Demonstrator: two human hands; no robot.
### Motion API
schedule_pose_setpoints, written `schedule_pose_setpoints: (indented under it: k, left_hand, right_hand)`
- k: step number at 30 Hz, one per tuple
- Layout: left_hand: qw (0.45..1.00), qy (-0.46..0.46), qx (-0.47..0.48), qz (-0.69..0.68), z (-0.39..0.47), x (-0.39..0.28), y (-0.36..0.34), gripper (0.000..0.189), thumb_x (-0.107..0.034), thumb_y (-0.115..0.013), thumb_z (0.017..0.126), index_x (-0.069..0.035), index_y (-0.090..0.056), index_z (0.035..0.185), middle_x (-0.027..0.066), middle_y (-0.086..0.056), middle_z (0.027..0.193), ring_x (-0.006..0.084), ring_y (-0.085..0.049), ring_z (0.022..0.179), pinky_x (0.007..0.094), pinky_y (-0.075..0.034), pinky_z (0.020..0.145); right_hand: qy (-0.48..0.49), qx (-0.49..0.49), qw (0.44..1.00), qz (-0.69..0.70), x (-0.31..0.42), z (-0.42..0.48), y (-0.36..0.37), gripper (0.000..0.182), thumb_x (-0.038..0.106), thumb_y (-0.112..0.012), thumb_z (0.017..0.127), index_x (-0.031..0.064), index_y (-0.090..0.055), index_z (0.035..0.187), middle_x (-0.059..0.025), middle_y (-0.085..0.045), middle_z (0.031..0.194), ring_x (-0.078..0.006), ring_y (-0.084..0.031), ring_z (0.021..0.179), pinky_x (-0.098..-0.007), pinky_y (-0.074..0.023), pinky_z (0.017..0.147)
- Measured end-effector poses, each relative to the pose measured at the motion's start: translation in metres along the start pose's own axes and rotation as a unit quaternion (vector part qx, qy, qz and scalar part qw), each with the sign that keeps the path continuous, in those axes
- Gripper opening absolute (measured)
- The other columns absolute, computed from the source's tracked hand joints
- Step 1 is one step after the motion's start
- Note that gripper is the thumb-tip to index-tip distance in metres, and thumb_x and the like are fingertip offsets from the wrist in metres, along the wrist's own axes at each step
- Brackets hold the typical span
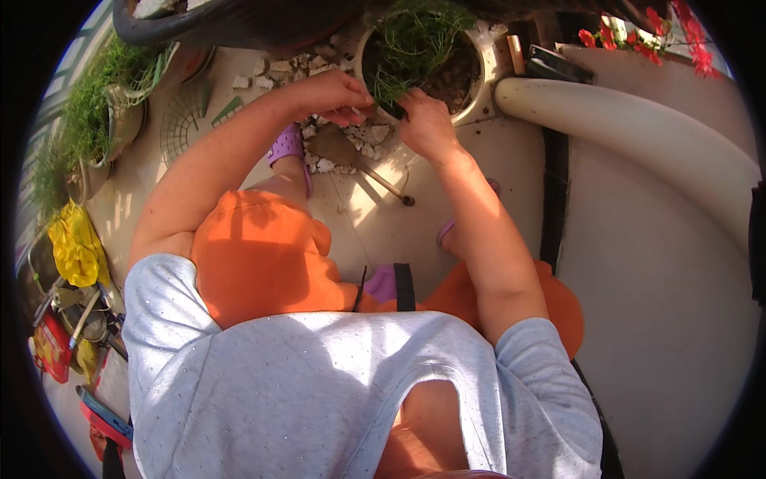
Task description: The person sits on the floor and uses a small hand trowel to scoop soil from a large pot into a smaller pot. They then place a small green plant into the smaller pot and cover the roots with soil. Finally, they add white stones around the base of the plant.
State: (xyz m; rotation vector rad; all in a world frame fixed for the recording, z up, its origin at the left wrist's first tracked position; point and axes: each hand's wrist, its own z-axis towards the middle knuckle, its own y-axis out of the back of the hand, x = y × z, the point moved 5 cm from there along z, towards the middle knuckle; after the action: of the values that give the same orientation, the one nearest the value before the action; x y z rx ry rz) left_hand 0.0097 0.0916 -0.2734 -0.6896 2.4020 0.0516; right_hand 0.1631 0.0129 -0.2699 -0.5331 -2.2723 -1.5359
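Note:
A round, pale-rimmed plant pot (480,90) stands at the top centre with feathery green foliage (419,42) and brown soil in it. My right hand (426,123) reaches over its near rim, the fingertips among the lower stems; whether they grip a stem is hidden. Just left of the pot is my left hand (338,99), its fingers curled, with something small and pale near the fingertips that is too small to identify. Below my left hand, a small trowel-like tool with a wooden handle (386,182) lies among broken white chunks (377,133) on the tiled floor.
A large dark planter (239,27) overhangs the top left. Potted green plants (99,114) line the left side, above a yellow plastic bag (78,242) and assorted tools. A thick, pale curved object (622,114) extends along the right, below red flowers (646,39).

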Motion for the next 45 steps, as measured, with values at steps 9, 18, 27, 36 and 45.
schedule_pose_setpoints:
  k: [9,18,27,36,45]
  left_hand:
    - [0.998,-0.066,0.006,-0.022,-0.002,0.010,0.000,0.045,-0.022,-0.064,0.087,-0.014,-0.052,0.130,-0.0046,-0.059,0.089,0.0042,-0.051,0.066,0.0201,-0.047,0.062]
    - [0.989,-0.085,-0.109,-0.049,-0.008,0.029,0.064,0.041,-0.023,-0.062,0.084,-0.018,-0.058,0.124,-0.0076,-0.063,0.082,0.0009,-0.048,0.066,0.0161,-0.043,0.060]
    - [0.988,-0.128,-0.071,-0.056,0.001,-0.009,0.027,0.047,-0.025,-0.059,0.089,-0.017,-0.047,0.133,-0.0026,-0.061,0.107,0.0026,-0.053,0.073,0.0196,-0.048,0.068]
    - [0.980,-0.184,-0.057,-0.053,0.025,-0.026,-0.002,0.064,-0.020,-0.063,0.088,-0.015,-0.032,0.144,0.0076,-0.059,0.114,0.0141,-0.061,0.094,0.0277,-0.051,0.082]
    - [0.986,-0.110,-0.094,-0.087,-0.004,0.046,0.057,0.030,-0.029,-0.061,0.090,-0.013,-0.063,0.116,-0.0010,-0.065,0.101,0.0050,-0.058,0.085,0.0201,-0.050,0.078]
  right_hand:
    - [0.066,-0.094,0.993,-0.036,0.016,-0.008,0.002,0.047,0.006,-0.055,0.073,0.0099,-0.059,0.120,-0.0075,-0.056,0.124,-0.0279,-0.054,0.109,-0.0421,-0.0393,0.093]
    - [-0.054,-0.300,0.948,0.095,-0.059,-0.003,0.048,0.037,0.025,-0.056,0.088,0.0085,-0.058,0.121,-0.0166,-0.058,0.121,-0.0312,-0.054,0.113,-0.0365,-0.0449,0.093]
    - [-0.217,-0.210,0.827,0.474,-0.088,0.082,0.044,0.036,0.025,-0.066,0.084,-0.0001,-0.064,0.110,-0.0051,-0.064,0.102,-0.0133,-0.055,0.095,-0.0277,-0.0420,0.083]
    - [-0.081,-0.094,0.751,0.649,-0.089,0.033,0.050,0.030,0.007,-0.064,0.078,-0.0001,-0.062,0.107,-0.0064,-0.065,0.101,-0.0146,-0.058,0.095,-0.0270,-0.0433,0.088]
    - [-0.188,-0.290,0.782,0.518,-0.096,-0.009,0.062,0.018,0.016,-0.063,0.088,-0.0015,-0.061,0.093,-0.0047,-0.063,0.082,-0.0133,-0.060,0.072,-0.0254,-0.0488,0.064]
